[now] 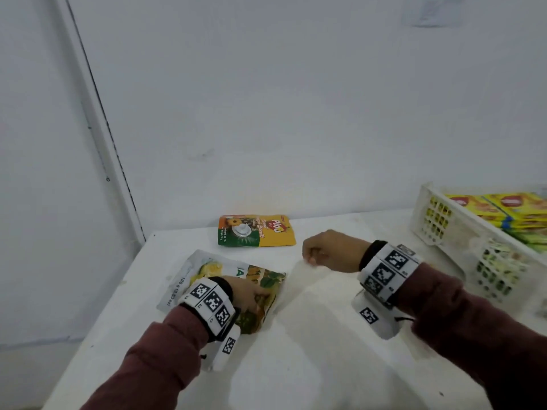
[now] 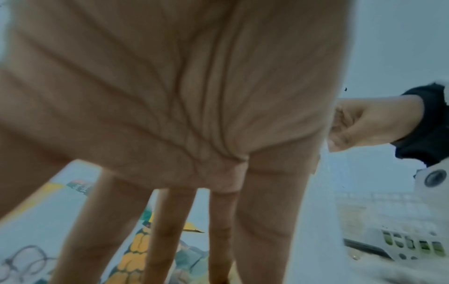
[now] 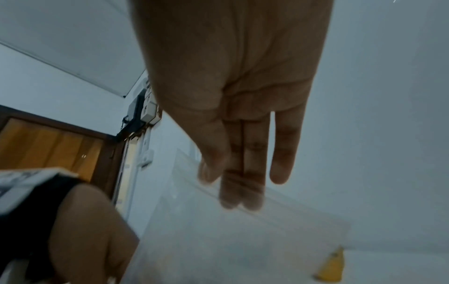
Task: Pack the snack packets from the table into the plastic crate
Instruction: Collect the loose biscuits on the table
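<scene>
The left hand (image 1: 251, 295) lies with straight fingers pressed on a white and yellow snack packet (image 1: 207, 276) at the table's (image 1: 296, 365) near left. The right hand (image 1: 328, 251) pinches the corner of a clear plastic bag (image 1: 313, 279) (barely visible against the white top). An orange snack packet (image 1: 257, 234) lies farther back. The plastic crate (image 1: 429, 220) at right holds yellow packets (image 1: 503, 211).

Both arms reach forward in dark red sleeves, each wrist wrapped in a band of black-and-white markers. The left hand (image 1: 248, 294) points down with fingers (image 2: 167, 230) straight and spread. The right hand (image 1: 328, 251) is held higher, its thumb (image 3: 213, 153) meeting straight fingers in a pinch.
</scene>
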`<state>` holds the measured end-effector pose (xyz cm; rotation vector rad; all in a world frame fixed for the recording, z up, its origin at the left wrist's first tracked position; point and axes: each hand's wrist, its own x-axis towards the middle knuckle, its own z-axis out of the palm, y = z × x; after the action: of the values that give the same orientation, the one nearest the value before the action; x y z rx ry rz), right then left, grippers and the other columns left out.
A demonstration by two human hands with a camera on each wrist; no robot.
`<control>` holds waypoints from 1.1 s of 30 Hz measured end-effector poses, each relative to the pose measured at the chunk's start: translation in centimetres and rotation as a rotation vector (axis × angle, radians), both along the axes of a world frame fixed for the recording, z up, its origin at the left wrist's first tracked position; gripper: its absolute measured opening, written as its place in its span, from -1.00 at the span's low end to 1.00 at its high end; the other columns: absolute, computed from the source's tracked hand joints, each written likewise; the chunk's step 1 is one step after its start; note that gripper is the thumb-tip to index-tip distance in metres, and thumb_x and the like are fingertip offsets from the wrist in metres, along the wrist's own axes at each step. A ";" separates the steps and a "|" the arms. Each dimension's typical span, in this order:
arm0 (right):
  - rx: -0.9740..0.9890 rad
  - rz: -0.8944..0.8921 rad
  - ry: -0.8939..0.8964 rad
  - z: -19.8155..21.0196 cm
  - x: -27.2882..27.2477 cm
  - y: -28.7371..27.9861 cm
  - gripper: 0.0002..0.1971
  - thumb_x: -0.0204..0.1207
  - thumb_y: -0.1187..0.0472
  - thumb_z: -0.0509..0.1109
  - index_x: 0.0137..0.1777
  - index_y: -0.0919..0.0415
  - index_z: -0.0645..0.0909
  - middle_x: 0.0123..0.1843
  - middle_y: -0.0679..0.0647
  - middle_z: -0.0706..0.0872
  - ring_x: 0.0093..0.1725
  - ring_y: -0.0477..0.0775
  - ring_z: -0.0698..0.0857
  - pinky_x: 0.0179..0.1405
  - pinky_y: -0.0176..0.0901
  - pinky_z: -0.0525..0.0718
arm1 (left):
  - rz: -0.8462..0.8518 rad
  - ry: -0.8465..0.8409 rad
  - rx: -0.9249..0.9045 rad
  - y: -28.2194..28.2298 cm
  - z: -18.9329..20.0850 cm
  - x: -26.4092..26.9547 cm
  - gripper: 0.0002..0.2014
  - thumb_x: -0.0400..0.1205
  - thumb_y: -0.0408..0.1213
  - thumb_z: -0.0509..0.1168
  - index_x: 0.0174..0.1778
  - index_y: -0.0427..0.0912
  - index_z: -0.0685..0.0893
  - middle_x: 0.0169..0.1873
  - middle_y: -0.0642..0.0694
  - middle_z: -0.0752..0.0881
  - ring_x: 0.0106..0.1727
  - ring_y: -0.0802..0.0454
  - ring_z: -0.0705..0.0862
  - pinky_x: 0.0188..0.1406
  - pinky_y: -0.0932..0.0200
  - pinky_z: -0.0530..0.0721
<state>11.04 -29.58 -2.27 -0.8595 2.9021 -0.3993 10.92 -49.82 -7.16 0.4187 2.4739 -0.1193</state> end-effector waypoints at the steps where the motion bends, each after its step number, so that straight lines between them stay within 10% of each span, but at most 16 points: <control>1: -0.045 -0.044 0.028 0.9 0.1 0.7 -0.74 0.48 0.50 0.18 -0.05 0.20 0.63 -0.20 0.01 0.63 -0.23 0.01 0.54 -0.30 -0.49 0.41 | 0.003 0.007 0.022 0.1 0.1 -0.1 -0.46 0.71 -0.26 0.11 0.63 0.01 0.13 0.60 -0.17 0.22 0.56 -0.14 0.29 0.52 0.05 0.27; 10: -0.588 -0.485 0.108 3.4 1.0 5.1 -0.62 0.43 0.49 0.30 0.18 0.12 0.47 -0.29 0.17 0.70 -0.58 -0.27 0.63 -0.53 -0.56 0.57 | 0.273 0.601 1.008 3.3 3.4 -0.5 -0.62 0.71 -0.27 0.13 0.46 -0.15 0.39 0.39 -0.17 0.44 0.39 -0.03 0.41 0.29 0.25 0.34; 19: -1.079 -0.523 -0.194 1.5 1.6 4.3 -0.61 0.38 0.53 0.45 0.19 0.30 0.52 -0.34 0.24 0.69 -0.40 0.08 0.71 -0.32 -0.16 0.77 | 0.179 0.504 1.284 10.4 3.2 0.3 -0.88 0.50 -0.29 0.44 -0.13 -0.21 0.68 -0.37 0.04 0.63 -0.34 0.15 0.62 -0.24 0.24 0.62; 27: -0.770 -0.528 -0.221 0.9 0.2 8.5 -0.54 0.34 0.47 0.45 0.25 0.25 0.50 -0.47 0.13 0.68 -0.47 0.03 0.69 -0.45 -0.27 0.61 | 0.310 0.448 1.289 11.1 4.1 -2.0 -0.83 0.57 -0.54 0.25 -0.23 -0.25 0.70 -0.44 0.02 0.59 -0.47 0.16 0.54 -0.53 0.40 0.59; 33: -0.167 -0.230 0.169 1.4 0.0 9.7 -0.35 0.32 0.35 0.42 0.38 -0.02 0.28 0.33 0.02 0.34 -0.01 0.17 0.63 -0.08 0.02 0.68 | 0.076 0.599 0.992 13.8 5.6 -2.6 -0.80 0.64 -0.46 0.20 0.02 -0.33 0.75 0.01 -0.22 0.74 -0.17 0.07 0.63 -0.31 0.43 0.41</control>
<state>11.06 -19.89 -0.92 -0.6047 3.1739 -0.6249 8.30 -36.02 -1.58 0.7650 2.9701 1.2164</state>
